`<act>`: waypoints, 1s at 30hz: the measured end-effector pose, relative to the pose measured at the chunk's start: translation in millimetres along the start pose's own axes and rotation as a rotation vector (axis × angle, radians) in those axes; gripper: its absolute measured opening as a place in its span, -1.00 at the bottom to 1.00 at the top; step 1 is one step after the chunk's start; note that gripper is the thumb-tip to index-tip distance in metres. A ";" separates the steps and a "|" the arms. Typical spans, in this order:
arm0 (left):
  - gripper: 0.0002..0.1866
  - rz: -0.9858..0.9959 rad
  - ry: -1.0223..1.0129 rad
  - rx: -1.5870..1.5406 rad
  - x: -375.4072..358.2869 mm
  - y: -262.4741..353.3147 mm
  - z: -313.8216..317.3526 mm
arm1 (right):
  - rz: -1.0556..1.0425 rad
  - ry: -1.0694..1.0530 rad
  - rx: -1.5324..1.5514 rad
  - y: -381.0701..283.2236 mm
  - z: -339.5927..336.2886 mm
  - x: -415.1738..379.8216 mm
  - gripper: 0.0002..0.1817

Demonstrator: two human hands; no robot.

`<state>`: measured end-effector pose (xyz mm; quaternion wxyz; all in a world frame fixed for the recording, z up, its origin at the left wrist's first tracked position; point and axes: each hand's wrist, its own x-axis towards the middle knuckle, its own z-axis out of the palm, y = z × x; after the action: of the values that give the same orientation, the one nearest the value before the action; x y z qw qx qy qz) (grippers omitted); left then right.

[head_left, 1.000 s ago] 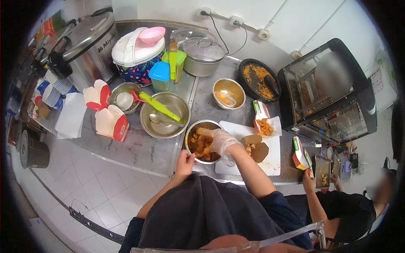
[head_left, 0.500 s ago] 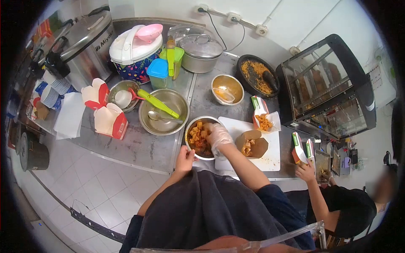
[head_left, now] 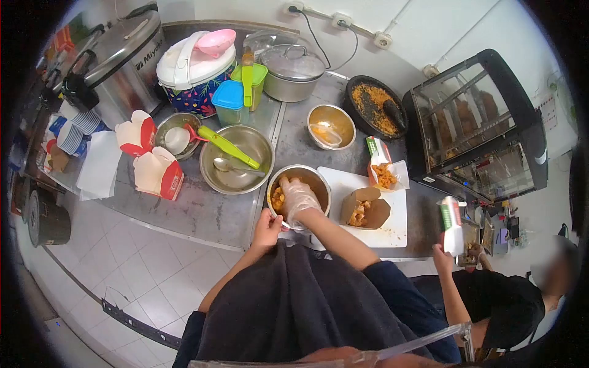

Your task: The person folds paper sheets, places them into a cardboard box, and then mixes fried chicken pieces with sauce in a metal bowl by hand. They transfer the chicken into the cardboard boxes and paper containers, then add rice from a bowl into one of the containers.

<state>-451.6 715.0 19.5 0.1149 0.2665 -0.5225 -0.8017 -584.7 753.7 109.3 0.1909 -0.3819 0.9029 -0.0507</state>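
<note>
Own dark torso fills near frame, hides near edge of surface point(head_left: 208, 214). Left hand point(head_left: 268, 228) grips near rim of steel bowl point(head_left: 316, 179), fingers curled on it. Right hand point(head_left: 299, 197), in clear glove, sits inside bowl over fried pieces point(head_left: 278, 197); fingers bent down, grip on food cannot be told. Most bowl contents covered by glove. Brown box point(head_left: 365, 211) just right on white board point(head_left: 392, 230). Far right: co-worker's hand point(head_left: 441, 257) lifts small carton point(head_left: 451, 222), face blurred.

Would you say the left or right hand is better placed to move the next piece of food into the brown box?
Right hand: gloved, already in the bowl, next to the box. Left hand is bare, gripping the rim.
</note>
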 end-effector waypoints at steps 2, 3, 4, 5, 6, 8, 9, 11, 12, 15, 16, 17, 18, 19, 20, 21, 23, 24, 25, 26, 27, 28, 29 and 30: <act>-0.90 0.053 0.012 0.041 -1.2 -1.1 1.7 | -0.025 -0.042 -0.024 6.5 -7.1 4.1 -0.47; -0.90 0.054 0.008 0.043 -1.8 -0.7 2.8 | -0.083 -0.066 -0.078 10.0 -14.5 5.3 -0.43; -0.91 0.067 0.026 0.002 -1.0 -0.4 4.8 | -0.144 -0.090 -0.135 14.3 -22.1 8.3 -0.39; -0.92 0.077 0.047 -0.042 -0.6 -1.1 6.0 | -0.146 -0.091 -0.140 19.5 -27.4 12.0 -0.39; -0.92 0.075 0.052 -0.049 0.3 -2.4 5.4 | -0.136 -0.090 -0.055 25.4 -31.2 14.7 -0.32; -0.91 0.044 0.030 -0.007 1.9 -5.3 3.2 | -0.123 -0.101 0.030 32.8 -44.2 13.5 -0.26; -0.91 0.036 0.030 -0.008 0.2 -2.4 4.6 | -0.175 -0.211 0.118 29.6 -61.5 6.7 -0.22; -0.90 0.058 0.040 -0.019 -0.8 3.3 6.1 | -0.227 -0.316 0.208 34.7 -70.7 0.5 -0.17; -0.90 0.061 0.038 -0.019 -0.7 1.7 6.0 | -0.238 -0.324 0.385 41.3 -67.5 0.5 -0.16; -0.89 0.096 0.049 -0.076 1.0 1.4 8.5 | -0.212 -0.287 0.658 51.1 -53.6 2.0 -0.09; -0.89 0.092 0.059 -0.056 1.2 1.6 8.7 | -0.116 -0.259 0.334 49.9 -45.8 0.7 -0.03; -0.89 0.083 0.070 -0.033 0.2 2.1 8.5 | -0.018 -0.229 0.013 42.6 -40.4 -6.3 0.04; -0.89 0.076 0.073 -0.032 0.4 -2.4 7.1 | -0.114 -0.079 0.043 41.1 -19.1 -11.2 0.04; -0.90 0.069 0.053 -0.037 2.6 -6.1 5.4 | 0.029 -0.037 0.045 36.3 2.8 -14.3 -0.16; -0.89 0.068 0.031 -0.042 4.5 -3.1 6.0 | 0.078 -0.078 0.056 31.5 6.5 -11.1 -0.15; -0.89 0.067 0.031 -0.040 4.6 -0.2 6.2 | 0.126 -0.119 0.068 30.6 8.4 -7.2 -0.13; -0.89 0.019 0.018 0.031 1.8 5.9 6.5 | 0.101 -0.099 0.071 41.5 17.1 4.3 -0.23; -0.89 0.022 0.015 0.031 1.3 5.6 7.4 | 0.072 -0.076 0.070 46.1 18.6 8.3 -0.33; -0.89 0.034 0.018 0.004 0.9 4.9 8.5 | 0.071 -0.073 0.067 52.3 19.8 10.1 -0.33; -0.89 0.046 0.025 -0.027 0.9 3.4 9.2 | 0.017 0.036 0.110 59.3 18.3 10.3 -0.41; -0.89 0.044 0.031 -0.034 1.8 1.1 8.3 | -0.037 0.138 0.152 53.3 2.2 2.2 -0.49; -0.90 0.060 0.028 -0.020 3.1 -1.0 6.0 | 0.005 0.021 0.208 51.6 -19.2 -5.0 -0.52; -0.90 0.076 0.021 -0.002 3.5 -2.7 4.3 | 0.006 0.014 0.208 50.0 -32.0 -9.7 -0.52; -0.90 0.071 0.023 -0.003 3.5 -3.7 4.5 | -0.061 -0.059 0.278 50.6 -40.6 -12.5 -0.48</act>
<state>-456.6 718.5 16.4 0.1498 0.2567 -0.5293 -0.7947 -626.3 795.9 138.6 0.2668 -0.3801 0.8692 -0.1699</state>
